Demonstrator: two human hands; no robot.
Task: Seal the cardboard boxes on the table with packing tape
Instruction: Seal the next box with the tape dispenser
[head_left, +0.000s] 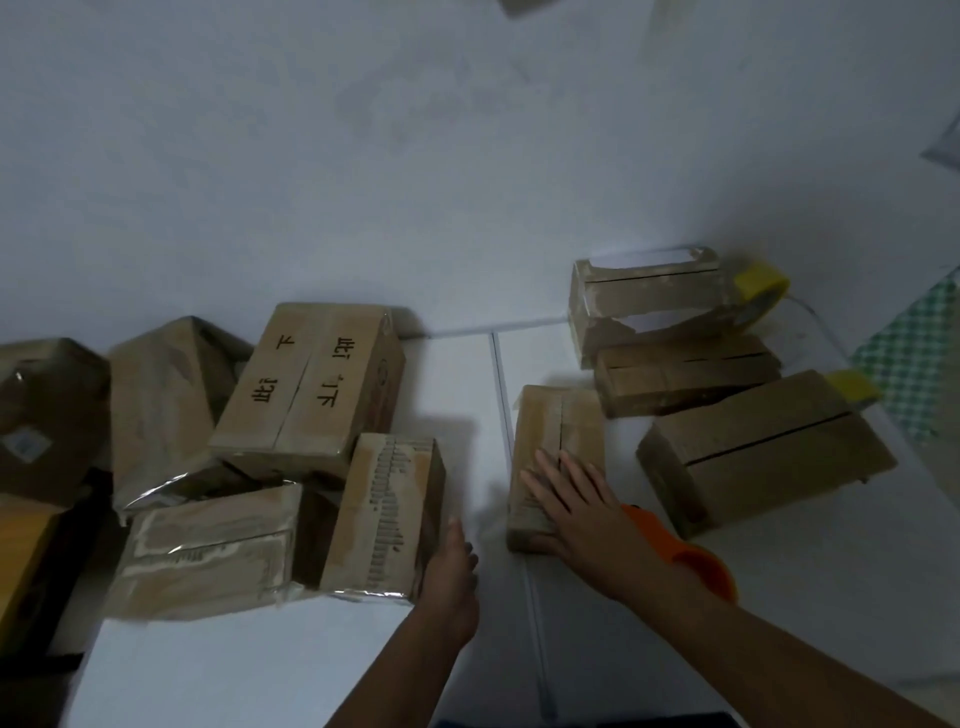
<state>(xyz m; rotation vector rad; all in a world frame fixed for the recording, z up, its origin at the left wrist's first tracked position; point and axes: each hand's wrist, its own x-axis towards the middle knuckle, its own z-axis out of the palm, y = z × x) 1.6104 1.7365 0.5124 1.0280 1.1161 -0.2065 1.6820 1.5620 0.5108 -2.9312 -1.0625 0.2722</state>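
Note:
A small cardboard box (558, 431) lies in the middle of the white table (467, 395), its flap seam facing up. My right hand (571, 499) rests flat on it with fingers straight. My left hand (451, 566) touches the right side of another small box (384, 514) with torn, ribbed cardboard on top. An orange tape dispenser (691, 556) lies just behind my right forearm. Three more boxes with open seams sit to the right: a large one (763, 452), a flat one (685, 374) and one with white paper showing (644, 296).
A pile of taped boxes fills the left side, one with printed characters (306, 384). A yellow tape roll (761, 296) lies at the back right, another yellow piece (854, 387) behind the large box. A green checked cloth (914, 353) is at the right edge. The wall stands behind.

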